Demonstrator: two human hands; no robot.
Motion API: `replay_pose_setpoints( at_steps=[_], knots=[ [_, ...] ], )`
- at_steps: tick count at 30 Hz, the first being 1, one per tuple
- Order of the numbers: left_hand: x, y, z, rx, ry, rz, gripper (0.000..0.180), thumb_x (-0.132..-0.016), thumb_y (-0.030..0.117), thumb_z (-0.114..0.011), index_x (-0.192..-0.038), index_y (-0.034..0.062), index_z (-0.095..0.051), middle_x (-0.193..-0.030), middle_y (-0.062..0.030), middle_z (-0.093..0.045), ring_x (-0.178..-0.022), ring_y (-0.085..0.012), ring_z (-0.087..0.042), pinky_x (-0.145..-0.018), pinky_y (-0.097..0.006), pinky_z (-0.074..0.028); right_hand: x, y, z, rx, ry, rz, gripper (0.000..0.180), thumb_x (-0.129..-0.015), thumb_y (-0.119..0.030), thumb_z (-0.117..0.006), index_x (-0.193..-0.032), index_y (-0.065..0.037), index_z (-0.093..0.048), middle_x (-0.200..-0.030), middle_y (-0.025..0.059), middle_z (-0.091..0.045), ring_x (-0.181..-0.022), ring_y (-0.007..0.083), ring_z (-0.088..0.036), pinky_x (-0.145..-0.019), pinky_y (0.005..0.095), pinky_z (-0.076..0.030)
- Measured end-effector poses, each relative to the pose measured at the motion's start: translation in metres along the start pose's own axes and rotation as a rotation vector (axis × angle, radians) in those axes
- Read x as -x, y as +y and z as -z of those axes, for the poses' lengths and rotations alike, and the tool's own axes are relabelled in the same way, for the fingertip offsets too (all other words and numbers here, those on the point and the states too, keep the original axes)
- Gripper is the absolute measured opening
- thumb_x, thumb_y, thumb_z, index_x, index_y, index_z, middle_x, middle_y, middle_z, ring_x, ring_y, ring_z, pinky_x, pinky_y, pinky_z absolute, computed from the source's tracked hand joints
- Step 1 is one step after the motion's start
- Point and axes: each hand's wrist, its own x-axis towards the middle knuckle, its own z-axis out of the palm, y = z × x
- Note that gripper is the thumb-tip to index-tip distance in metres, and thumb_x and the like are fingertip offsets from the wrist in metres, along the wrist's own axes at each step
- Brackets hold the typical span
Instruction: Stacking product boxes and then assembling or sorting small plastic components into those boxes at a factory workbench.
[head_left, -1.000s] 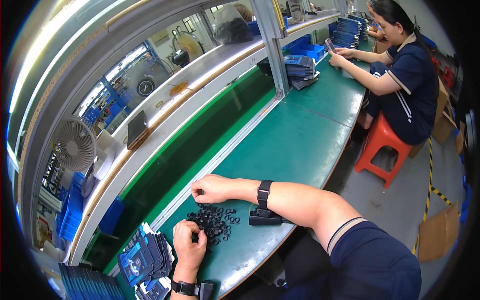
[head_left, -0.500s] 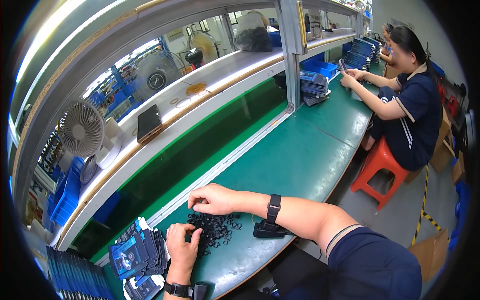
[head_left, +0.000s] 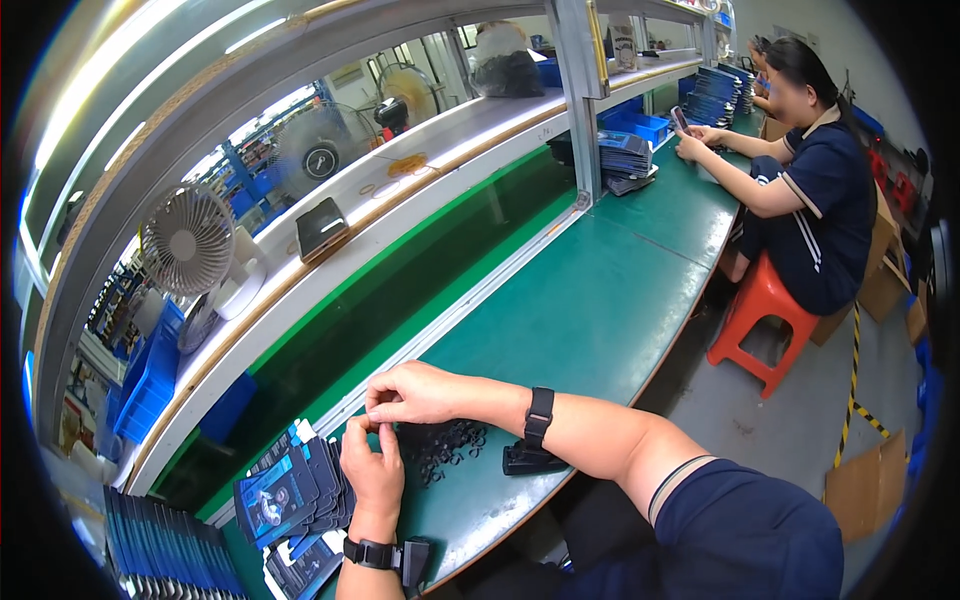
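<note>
A heap of small black rings (head_left: 450, 447) lies on the green table, partly hidden behind my hands. At its left side, my left hand (head_left: 374, 470) is raised with thumb and forefinger pinched together. Coming across from the right, my right hand (head_left: 415, 393) is closed in a pinch, its fingertips meeting those of the left. Whatever sits between the fingertips is too small or hidden to make out. Left of my left hand, dark blue printed card packages (head_left: 285, 497) are piled unevenly.
A long row of stacked packages (head_left: 165, 550) stands at the lower left. On the shelf are a white fan (head_left: 187, 240) and a phone (head_left: 322, 228). A co-worker (head_left: 825, 190) sits on a red stool (head_left: 762, 320) at the far right, holding a phone. The table (head_left: 560, 310) curves along its near edge.
My hands have come together at the fingertips, away from the rings; before, they were apart over the heap. The view has shifted slightly.
</note>
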Motion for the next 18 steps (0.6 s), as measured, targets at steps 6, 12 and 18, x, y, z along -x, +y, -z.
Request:
replay_pose_setpoints(
  at_steps=[6,12,18],
  knots=[
    [0.007,-0.014,0.036,-0.067,0.120,0.013,0.010,-0.084,0.006,-0.066,-0.087,0.0022,-0.057,-0.076,-0.0123,-0.060,-0.070,-0.0278,-0.060,-0.066,-0.036,-0.048,-0.012,-0.011,-0.048,-0.013,0.003,0.069,0.021,-0.088,-0.017,-0.063,-0.102,-0.002,-0.069,-0.095,0.0123,-0.071,-0.087,0.0209,-0.069,-0.080,0.0319,-0.053],
    [0.019,-0.029,0.047,-0.041,0.053,-0.168,0.019,-0.079,0.004,-0.066,-0.098,0.0040,-0.061,-0.084,-0.0122,-0.063,-0.077,-0.0289,-0.063,-0.069,-0.037,-0.051,0.007,-0.012,-0.066,0.073,0.086,0.141,0.022,-0.087,-0.010,-0.061,-0.107,-0.004,-0.068,-0.097,0.0147,-0.069,-0.089,0.0251,-0.067,-0.081,0.0337,-0.052],
    [0.041,-0.045,0.059,-0.067,0.012,-0.181,0.034,-0.078,0.006,-0.067,-0.109,0.0033,-0.055,-0.095,-0.0111,-0.062,-0.086,-0.0294,-0.063,-0.073,-0.038,-0.049,0.002,-0.014,-0.096,-0.134,0.100,-0.005,0.025,-0.094,0.001,-0.049,-0.115,0.002,-0.063,-0.102,0.0096,-0.061,-0.087,0.0141,-0.064,-0.071,0.0242,-0.056]
  ],
)
